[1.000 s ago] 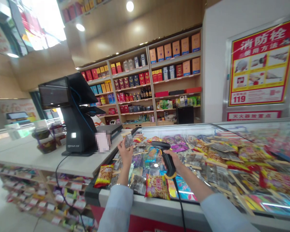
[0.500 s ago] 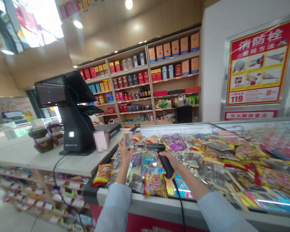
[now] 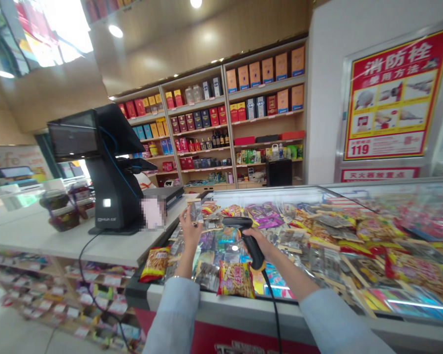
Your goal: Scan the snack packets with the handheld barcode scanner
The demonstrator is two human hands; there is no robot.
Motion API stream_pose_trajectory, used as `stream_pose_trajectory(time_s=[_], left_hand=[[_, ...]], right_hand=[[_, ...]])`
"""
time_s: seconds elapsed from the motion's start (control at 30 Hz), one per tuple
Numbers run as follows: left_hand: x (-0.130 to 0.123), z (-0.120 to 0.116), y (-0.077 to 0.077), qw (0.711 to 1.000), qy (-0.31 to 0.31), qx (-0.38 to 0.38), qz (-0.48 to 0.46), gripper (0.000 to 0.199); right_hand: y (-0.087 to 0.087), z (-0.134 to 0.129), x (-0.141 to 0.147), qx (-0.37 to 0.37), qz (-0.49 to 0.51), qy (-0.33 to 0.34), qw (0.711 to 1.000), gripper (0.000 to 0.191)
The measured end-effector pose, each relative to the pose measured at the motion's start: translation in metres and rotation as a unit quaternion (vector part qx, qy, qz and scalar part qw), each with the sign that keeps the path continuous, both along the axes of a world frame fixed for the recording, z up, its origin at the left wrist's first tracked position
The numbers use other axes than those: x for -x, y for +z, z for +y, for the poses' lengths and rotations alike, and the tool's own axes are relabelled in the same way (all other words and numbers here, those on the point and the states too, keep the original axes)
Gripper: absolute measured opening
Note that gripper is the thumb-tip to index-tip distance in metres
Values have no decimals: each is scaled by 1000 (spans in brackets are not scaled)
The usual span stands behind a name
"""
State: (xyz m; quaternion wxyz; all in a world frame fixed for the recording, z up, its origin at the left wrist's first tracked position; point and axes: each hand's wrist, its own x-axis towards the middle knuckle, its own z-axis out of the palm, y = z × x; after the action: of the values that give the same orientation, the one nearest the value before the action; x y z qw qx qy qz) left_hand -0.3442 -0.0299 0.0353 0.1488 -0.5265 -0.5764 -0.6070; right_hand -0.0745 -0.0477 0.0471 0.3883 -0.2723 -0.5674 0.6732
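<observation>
At frame centre, the small silvery foil packet (image 3: 196, 211) stands pinched upright in the raised left hand (image 3: 189, 229); just right, the right hand (image 3: 260, 242) grips the black handheld barcode scanner (image 3: 245, 236), aimed at it.

Left hand (image 3: 189, 228) raised, fingers pinched, right hand (image 3: 260, 242) fisted, both forearms extended
</observation>
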Motion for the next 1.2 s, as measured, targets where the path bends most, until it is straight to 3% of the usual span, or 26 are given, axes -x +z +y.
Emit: stream_pose_trajectory(time_s=[0.3, 0.43, 0.57, 0.67, 0.73, 0.83, 1.0, 1.1, 1.2], left_hand=[[0, 1, 0, 999, 34, -6, 8, 65], [-8, -2, 16, 999, 18, 21, 28, 63], [-39, -16, 44, 1000, 1, 11, 29, 65], [-85, -35, 48, 998, -55, 20, 20, 64], [-126, -47, 37, 992, -122, 43, -1, 63], [-188, -61, 4, 972, -209, 104, -35, 62], [-265, -69, -45, 945, -276, 168, -45, 53], [-293, -69, -55, 949, -271, 162, 18, 51], [-313, -68, -53, 951, -235, 172, 103, 53]], right_hand=[[4, 1, 4, 28, 23, 14, 999, 26], [19, 2, 8, 71, 29, -21, 997, 23], [42, 1, -4, 54, 29, -75, 995, 21], [59, -3, -31, 59, 53, -103, 992, 22], [66, -10, -57, 54, 77, -118, 988, 23], [71, -23, -103, 30, 91, -138, 986, 27], [58, -44, -183, 32, 90, -207, 974, 34], [41, -54, -222, 35, 89, -239, 966, 36], [19, -58, -246, 34, 100, -264, 959, 38]])
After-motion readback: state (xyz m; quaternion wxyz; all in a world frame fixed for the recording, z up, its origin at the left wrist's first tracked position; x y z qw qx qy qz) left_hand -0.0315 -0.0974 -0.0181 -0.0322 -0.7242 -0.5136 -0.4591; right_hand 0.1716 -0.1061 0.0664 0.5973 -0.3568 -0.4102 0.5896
